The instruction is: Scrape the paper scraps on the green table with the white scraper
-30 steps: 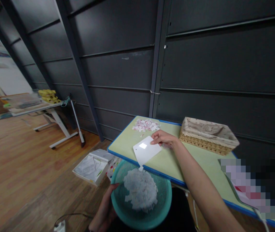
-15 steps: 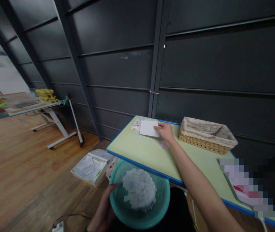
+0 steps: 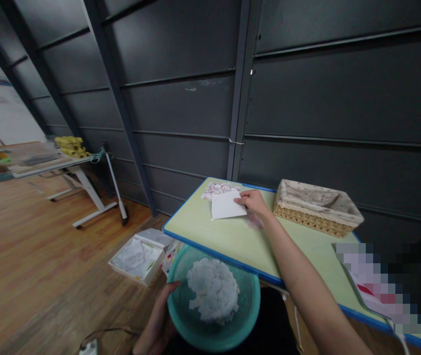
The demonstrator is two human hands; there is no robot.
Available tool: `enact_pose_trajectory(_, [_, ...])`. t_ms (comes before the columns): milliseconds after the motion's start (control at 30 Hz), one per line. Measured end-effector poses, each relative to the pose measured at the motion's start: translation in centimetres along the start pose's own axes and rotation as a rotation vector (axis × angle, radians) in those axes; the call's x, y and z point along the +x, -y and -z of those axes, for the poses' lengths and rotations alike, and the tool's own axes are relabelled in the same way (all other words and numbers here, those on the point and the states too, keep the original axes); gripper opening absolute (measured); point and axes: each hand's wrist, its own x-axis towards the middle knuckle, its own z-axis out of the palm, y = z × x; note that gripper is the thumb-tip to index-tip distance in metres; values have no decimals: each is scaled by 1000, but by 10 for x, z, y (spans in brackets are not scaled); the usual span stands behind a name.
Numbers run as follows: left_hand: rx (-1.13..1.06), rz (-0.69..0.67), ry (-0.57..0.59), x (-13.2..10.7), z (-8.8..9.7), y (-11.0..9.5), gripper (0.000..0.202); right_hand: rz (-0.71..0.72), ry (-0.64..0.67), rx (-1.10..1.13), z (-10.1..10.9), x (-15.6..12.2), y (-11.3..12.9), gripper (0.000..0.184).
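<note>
My right hand pinches the right edge of a white card over the yellow-green table. Just behind the card lies a heap of small pinkish-white paper scraps, partly covered by it. My left hand grips the left rim of a teal plastic basin, thumb over the edge and the other fingers hidden beneath. White torn paper pieces are piled inside the basin, which sits at my lap below the table's front edge.
A lined wicker basket stands at the table's back right, with a blurred flat item near the right corner. An open white box rests on the floor at left. Farther off is a white-legged table. A dark panelled wall rises behind.
My right hand has drawn the white card slightly toward me and tilted it, so more of the paper scraps behind it shows. The left hand and basin stay put.
</note>
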Motion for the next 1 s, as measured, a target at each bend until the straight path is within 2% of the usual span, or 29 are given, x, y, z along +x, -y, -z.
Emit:
enact_pose_trajectory(100, [2, -36, 17, 7, 8, 3, 42, -60, 27, 165, 1, -1, 3, 26])
enact_pose_trajectory(433, [-5, -11, 31, 6, 11, 2, 42, -105, 152, 275, 2, -7, 7, 29])
enact_pose_trajectory(633, [15, 15, 17, 12, 16, 3, 42, -94, 139, 247, 1, -6, 5, 27])
enact_pose_trajectory(867, [30, -24, -21, 5, 6, 3, 44, -41, 130, 178, -6, -1, -4, 27])
enact_pose_trajectory(1000, [8, -15, -12, 0, 3, 0, 35, -9, 126, 127, 0, -3, 1, 28])
